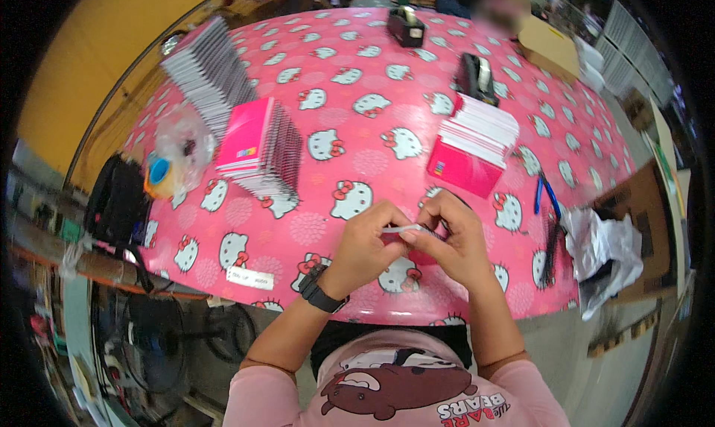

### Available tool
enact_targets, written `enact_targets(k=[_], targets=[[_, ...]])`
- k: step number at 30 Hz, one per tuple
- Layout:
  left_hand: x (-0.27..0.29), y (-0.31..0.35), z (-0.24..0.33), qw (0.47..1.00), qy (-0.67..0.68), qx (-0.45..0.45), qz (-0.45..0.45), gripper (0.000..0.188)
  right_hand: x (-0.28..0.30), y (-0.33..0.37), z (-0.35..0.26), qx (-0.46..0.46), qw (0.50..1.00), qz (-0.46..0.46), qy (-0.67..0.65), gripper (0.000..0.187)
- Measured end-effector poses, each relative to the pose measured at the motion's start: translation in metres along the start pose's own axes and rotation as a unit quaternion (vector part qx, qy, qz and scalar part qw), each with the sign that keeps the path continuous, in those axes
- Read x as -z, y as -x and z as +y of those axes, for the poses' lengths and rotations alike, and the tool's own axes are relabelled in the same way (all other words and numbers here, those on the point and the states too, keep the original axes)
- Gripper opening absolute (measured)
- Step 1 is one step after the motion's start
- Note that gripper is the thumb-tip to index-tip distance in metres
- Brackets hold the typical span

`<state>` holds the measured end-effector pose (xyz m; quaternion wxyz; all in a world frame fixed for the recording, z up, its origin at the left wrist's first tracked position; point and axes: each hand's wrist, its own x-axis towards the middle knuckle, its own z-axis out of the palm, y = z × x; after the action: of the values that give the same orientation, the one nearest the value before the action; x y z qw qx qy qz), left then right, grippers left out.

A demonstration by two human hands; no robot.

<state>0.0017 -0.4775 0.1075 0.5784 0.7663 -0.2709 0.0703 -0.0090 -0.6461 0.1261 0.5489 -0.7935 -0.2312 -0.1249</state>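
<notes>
My left hand (370,241) and my right hand (456,237) meet near the front edge of the table. Between them, fingers and thumbs pinch a small pink notebook (423,258), seen almost edge-on with a pale page edge showing; the fingers cover most of it. A dark watch circles my left wrist. Ahead and to the left stands a stack of pink spiral notebooks (249,140). Beyond my right hand lies a fanned pile of pink-covered booklets (468,162), their white page edges showing.
A taller notebook stack (208,73) stands at the far left, beside a plastic bag (182,147) and a blue-cored tape roll (158,171). Two tape dispensers (406,28) sit farther back. Blue-handled pliers (547,196), thin dark coils (551,252) and a silvery bag (603,252) lie right.
</notes>
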Motion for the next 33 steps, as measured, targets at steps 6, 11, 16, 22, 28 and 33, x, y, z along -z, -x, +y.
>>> enact_targets(k=[6,11,16,22,28,33], targets=[[0.024,0.009,0.005,0.997,0.033,0.071,0.012,0.024,-0.017,-0.012,-0.016,0.072,0.995,-0.034,0.061,0.012],[0.049,0.005,-0.001,0.996,-0.018,0.052,0.069,0.017,-0.023,-0.022,-0.022,0.096,0.989,-0.054,0.094,0.037],[0.157,-0.069,0.019,0.947,-0.209,-0.060,0.237,0.041,-0.013,-0.020,-0.010,0.066,0.990,0.030,0.125,0.050],[0.216,-0.147,-0.038,0.822,-0.563,0.080,0.037,0.063,0.005,0.019,0.032,-0.039,0.986,0.012,0.159,0.033],[0.205,-0.140,-0.088,0.826,-0.510,0.234,-0.061,0.089,0.030,0.052,0.063,-0.102,0.971,0.069,0.203,0.027],[0.216,-0.152,-0.093,0.826,-0.469,0.271,-0.155,0.086,0.032,0.064,0.079,-0.116,0.969,0.077,0.206,0.023]])
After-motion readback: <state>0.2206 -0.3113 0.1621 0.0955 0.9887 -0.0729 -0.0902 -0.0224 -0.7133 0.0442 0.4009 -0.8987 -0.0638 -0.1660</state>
